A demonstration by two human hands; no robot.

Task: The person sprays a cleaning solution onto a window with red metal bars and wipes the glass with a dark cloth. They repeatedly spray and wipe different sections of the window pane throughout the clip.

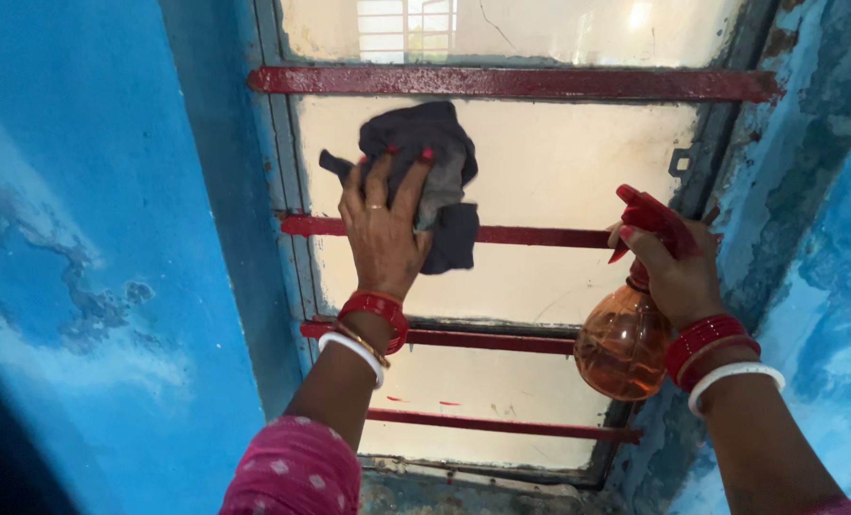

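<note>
While our left hand (384, 234) presses the dark cloth (432, 181) flat against the frosted window pane (559, 162), we judge that the wiping goes best with the palm spread wide and the strokes kept between the bars, so the cloth does not snag on the metal. Its fingers (408, 191) are splayed and curled lightly over the bunched cloth, pinning it to the glass just above the second red bar (540, 236). We would keep the pressure even and fold the cloth to a fresh face when it gets damp.

Our right hand (678, 277) is closed around the neck of the orange spray bottle (624, 343), its fingers wrapped below the red trigger head (650, 215); the bottle hangs near the right edge of the window frame (721, 124), well apart from the cloth. We think it wise to keep the nozzle turned toward the glass and away from the blue wall (92, 238).

Counting, we see one cloth, one spray bottle, and four red horizontal bars across the window. On each wrist we see red and white bangles, though how many in each stack we cannot tell exactly.
</note>
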